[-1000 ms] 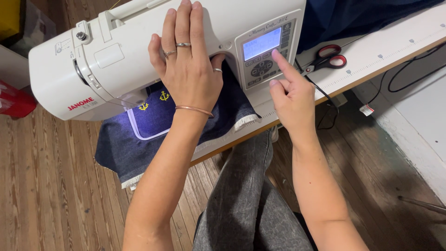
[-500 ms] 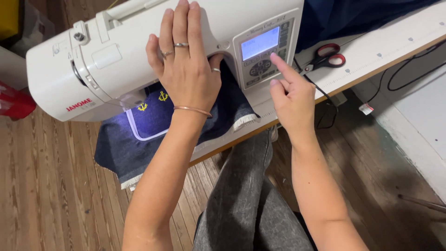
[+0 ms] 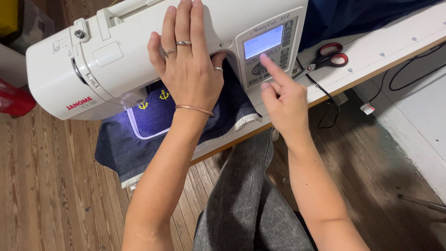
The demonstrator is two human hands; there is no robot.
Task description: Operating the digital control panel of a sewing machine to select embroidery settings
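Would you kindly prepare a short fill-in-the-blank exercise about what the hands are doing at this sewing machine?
1. The left hand lies flat on top of the white ____.
2. The right hand points one finger at the machine's control ____.
3. The scissors on the table have ____ handles.
4. The dark blue fabric carries small yellow ____.

Missing words: sewing machine; panel; red; anchors

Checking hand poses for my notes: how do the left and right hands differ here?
The left hand lies flat, fingers spread, on the white sewing machine; the right hand points one index finger at its button panel. The left wears rings and a bracelet; the right shows none. Both are bare.
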